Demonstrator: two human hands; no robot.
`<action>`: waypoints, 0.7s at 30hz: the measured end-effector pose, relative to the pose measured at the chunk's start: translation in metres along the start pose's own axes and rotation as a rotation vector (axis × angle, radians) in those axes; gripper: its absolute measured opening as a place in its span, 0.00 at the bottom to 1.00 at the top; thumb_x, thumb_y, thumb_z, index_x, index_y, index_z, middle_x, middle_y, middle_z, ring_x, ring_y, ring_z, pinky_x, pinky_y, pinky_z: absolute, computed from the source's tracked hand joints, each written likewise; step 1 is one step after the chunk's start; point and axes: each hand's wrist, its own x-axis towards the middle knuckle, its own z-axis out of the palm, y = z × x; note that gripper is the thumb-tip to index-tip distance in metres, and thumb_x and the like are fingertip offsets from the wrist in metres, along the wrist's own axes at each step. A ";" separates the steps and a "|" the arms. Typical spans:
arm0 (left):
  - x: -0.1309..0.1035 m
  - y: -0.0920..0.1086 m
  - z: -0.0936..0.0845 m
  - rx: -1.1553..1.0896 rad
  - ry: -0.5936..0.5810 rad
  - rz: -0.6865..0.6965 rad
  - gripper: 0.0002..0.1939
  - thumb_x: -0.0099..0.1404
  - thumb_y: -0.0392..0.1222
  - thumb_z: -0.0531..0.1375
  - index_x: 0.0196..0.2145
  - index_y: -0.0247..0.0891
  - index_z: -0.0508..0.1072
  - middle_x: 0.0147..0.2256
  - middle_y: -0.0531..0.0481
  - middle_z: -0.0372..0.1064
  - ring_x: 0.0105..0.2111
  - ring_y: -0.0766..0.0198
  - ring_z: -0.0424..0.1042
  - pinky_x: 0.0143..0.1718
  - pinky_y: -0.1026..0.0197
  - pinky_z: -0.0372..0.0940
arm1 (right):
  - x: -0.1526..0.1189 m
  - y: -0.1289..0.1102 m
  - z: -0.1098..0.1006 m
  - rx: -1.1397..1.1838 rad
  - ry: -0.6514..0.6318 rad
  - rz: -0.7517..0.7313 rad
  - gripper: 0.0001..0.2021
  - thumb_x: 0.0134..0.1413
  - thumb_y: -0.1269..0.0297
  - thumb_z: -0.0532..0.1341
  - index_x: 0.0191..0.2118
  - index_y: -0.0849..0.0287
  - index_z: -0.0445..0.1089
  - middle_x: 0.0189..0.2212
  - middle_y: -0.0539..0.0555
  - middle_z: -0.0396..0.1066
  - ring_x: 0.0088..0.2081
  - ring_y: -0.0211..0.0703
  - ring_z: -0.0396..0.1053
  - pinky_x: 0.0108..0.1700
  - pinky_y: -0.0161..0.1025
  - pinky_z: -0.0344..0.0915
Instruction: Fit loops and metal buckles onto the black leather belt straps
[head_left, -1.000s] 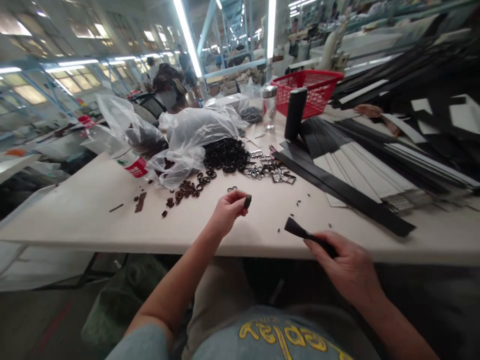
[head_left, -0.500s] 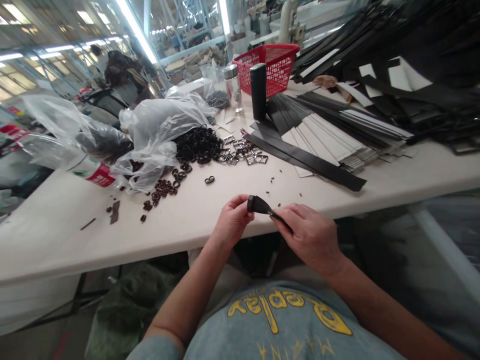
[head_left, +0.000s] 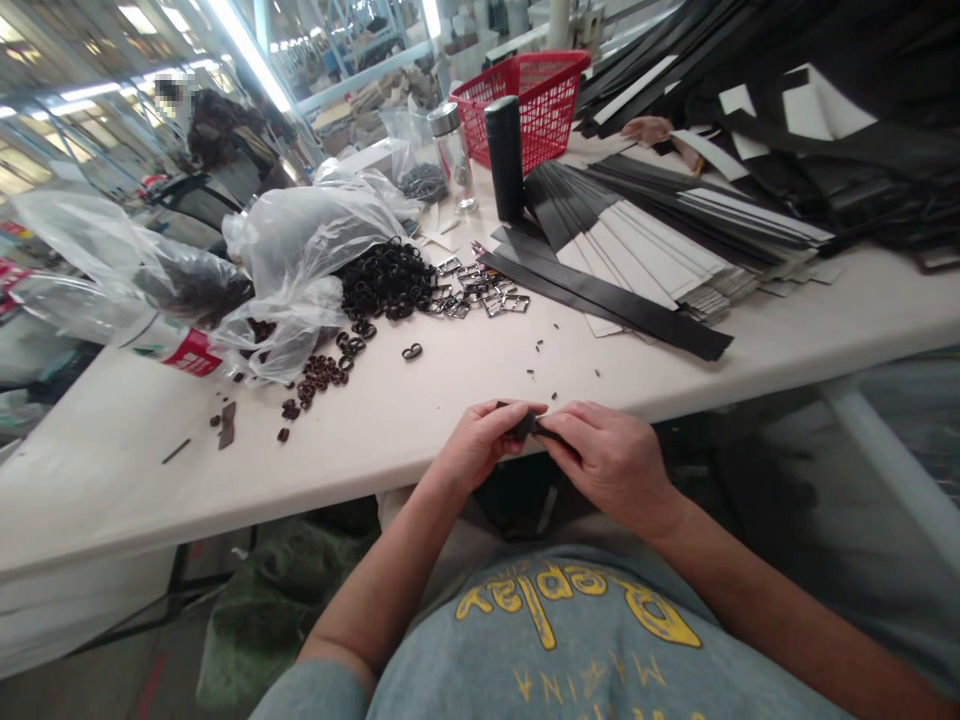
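Note:
Over the table's front edge, a short black strap (head_left: 523, 424) is held between my two hands. My left hand (head_left: 480, 442) is closed on its left end, with the thumb lying along the top. My right hand (head_left: 604, 455) pinches the other end, and its fingers hide much of that part. The two hands almost touch. Small dark scraps (head_left: 554, 395) lie on the table just beyond them. A lone black strap loop (head_left: 412, 351) rests further left.
Metal buckles (head_left: 480, 290) and a heap of black loops (head_left: 386, 280) lie mid-table, beside plastic bags (head_left: 300, 230). Brown loops (head_left: 322, 380) are scattered left. Black strips (head_left: 637, 305) lie right, near a dark flask (head_left: 505, 160), a glass bottle (head_left: 455, 165) and a red basket (head_left: 551, 110).
My left hand has come closer to my right, and its thumb now lies over the strap's left end, whose rounded loop showed before. My right hand keeps its pinch. The view has shifted slightly.

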 end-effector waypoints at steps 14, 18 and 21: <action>-0.014 -0.012 0.014 0.179 0.067 0.223 0.18 0.62 0.52 0.65 0.45 0.38 0.80 0.44 0.45 0.78 0.49 0.53 0.72 0.56 0.54 0.62 | -0.012 0.010 0.004 0.385 -0.077 0.316 0.10 0.59 0.63 0.62 0.47 0.55 0.71 0.38 0.53 0.79 0.38 0.47 0.77 0.40 0.39 0.69; -0.016 -0.016 0.011 0.196 0.065 0.206 0.18 0.62 0.53 0.64 0.44 0.39 0.81 0.41 0.46 0.78 0.46 0.54 0.73 0.52 0.54 0.64 | -0.017 0.016 0.002 0.643 -0.287 0.472 0.08 0.60 0.59 0.61 0.42 0.53 0.74 0.35 0.49 0.79 0.37 0.46 0.76 0.39 0.38 0.71; -0.017 -0.019 0.014 0.156 -0.011 0.157 0.19 0.60 0.54 0.66 0.45 0.40 0.80 0.41 0.45 0.78 0.45 0.54 0.73 0.50 0.54 0.65 | -0.015 0.014 -0.001 0.726 -0.273 0.504 0.09 0.60 0.58 0.60 0.38 0.54 0.75 0.36 0.52 0.79 0.38 0.48 0.76 0.41 0.40 0.72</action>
